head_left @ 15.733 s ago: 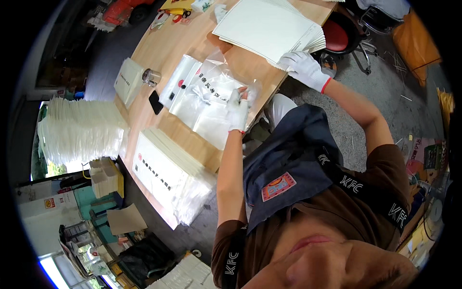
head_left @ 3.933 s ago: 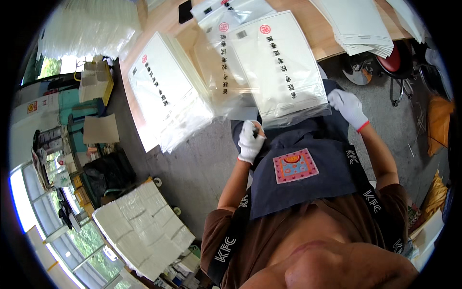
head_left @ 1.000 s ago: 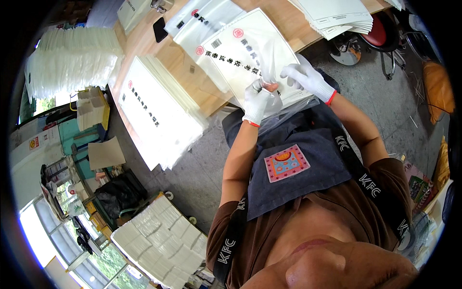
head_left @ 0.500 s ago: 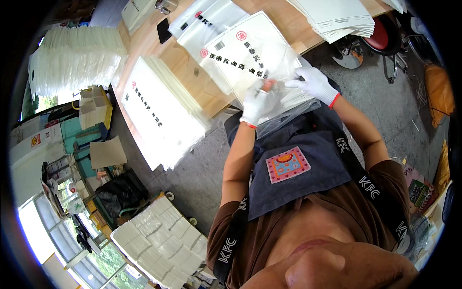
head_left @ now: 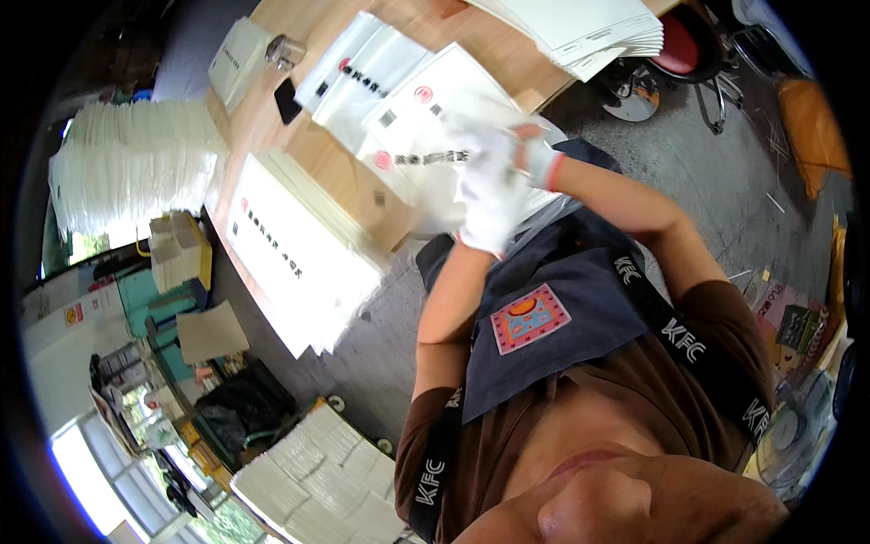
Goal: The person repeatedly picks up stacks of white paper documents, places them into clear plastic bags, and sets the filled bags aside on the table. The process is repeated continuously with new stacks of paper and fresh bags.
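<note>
Printed white packet (head_left: pixel 458 86) lies at the desk's (head_left: pixel 512 68) edge, upper centre of the frame; left hand (head_left: pixel 492 199) and right hand (head_left: pixel 532 156) overlap across it, too blurred to tell any pinch. Light, even pressure should avoid creases.

The left hand (head_left: pixel 492 216) and right hand (head_left: pixel 538 161) were gloved in white, with red cuff edges. The packet (head_left: pixel 458 77) was white, printed with black characters and a red round mark. The desk (head_left: pixel 494 41) was pale tan wood; the phone (head_left: pixel 287 100), black. The apron (head_left: pixel 594 272) was dark blue, its patch (head_left: pixel 531 319) pink-bordered around light blue and orange. The shirt (head_left: pixel 725 313) was brown, the straps (head_left: pixel 684 340) black with white lettering.
</note>
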### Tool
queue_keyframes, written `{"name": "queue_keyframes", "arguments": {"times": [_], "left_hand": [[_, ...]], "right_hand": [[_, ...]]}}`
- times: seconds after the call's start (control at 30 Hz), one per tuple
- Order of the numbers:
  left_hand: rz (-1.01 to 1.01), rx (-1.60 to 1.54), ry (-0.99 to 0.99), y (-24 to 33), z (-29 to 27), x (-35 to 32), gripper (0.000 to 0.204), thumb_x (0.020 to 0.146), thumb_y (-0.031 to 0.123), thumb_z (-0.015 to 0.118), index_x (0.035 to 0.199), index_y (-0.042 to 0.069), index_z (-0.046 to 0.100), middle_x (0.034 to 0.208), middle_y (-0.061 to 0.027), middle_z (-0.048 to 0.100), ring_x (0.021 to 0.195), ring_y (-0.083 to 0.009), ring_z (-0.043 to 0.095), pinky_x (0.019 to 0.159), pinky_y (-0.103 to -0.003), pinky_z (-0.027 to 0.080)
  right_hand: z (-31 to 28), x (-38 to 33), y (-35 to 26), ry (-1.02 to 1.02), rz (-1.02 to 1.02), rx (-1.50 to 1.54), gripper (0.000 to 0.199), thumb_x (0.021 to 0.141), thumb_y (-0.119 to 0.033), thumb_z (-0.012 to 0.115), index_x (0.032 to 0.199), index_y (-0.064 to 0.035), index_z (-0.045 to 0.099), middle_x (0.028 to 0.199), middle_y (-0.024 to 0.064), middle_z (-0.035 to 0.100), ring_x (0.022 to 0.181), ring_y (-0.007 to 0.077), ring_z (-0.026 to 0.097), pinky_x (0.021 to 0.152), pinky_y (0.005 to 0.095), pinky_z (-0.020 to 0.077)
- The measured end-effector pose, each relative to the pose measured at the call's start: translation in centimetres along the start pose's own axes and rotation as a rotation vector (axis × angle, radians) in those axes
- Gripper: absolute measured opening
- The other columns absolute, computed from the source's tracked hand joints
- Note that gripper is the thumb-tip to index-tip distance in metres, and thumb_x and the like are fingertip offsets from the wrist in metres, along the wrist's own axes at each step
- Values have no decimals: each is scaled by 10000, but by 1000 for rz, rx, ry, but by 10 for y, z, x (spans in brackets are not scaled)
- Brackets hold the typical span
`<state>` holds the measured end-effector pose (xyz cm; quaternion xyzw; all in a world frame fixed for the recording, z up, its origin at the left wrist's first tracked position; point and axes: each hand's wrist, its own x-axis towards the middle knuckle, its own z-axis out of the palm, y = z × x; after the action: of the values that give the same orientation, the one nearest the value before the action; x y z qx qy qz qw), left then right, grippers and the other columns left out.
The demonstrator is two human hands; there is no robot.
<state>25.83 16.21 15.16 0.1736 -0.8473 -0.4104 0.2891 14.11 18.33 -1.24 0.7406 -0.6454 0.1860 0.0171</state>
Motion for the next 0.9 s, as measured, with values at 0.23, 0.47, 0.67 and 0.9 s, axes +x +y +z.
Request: {"name": "queue_keyframes", "arguments": {"times": [0.23, 0.47, 0.67, 0.9], "left_hand": [[97, 263, -339, 1, 30, -26, 213, 819, 76, 549, 1028, 81, 594, 877, -148, 626, 804, -332, 629, 695, -410, 500], [-193, 151, 139, -140, -21, -5, 215, 936, 131, 532, 1134, 80, 596, 912, -89, 671, 698, -151, 624, 636, -297, 503], [-385, -139, -82, -119, 1, 34, 225, 952, 159, 537, 1134, 35, 586, 1012, -51, 647, 713, -103, 570, 654, -235, 477], [-658, -1102, -28, -132, 57, 72, 361, 953, 311, 540, 1178, 31, 567, 1021, -58, 624, 1005, -129, 534, 877, -274, 435]], "right_hand": [[-73, 7, -23, -293, 155, 223, 178, 850, -223, 524, 959, -165, 653, 914, 102, 667, 893, 262, 648, 758, 395, 504], [-97, -10, 80, 335, 237, -111, 251, 754, -114, 584, 999, -142, 633, 1008, 53, 634, 922, 259, 607, 795, 386, 498], [-97, -17, 151, 152, 131, -367, 287, 827, -241, 578, 1098, -149, 573, 1048, 38, 610, 930, 217, 620, 744, 355, 529], [-144, 2, 95, 283, -111, -295, 148, 781, -255, 581, 854, -126, 583, 753, 56, 573, 652, 214, 592, 594, 365, 479]]}}
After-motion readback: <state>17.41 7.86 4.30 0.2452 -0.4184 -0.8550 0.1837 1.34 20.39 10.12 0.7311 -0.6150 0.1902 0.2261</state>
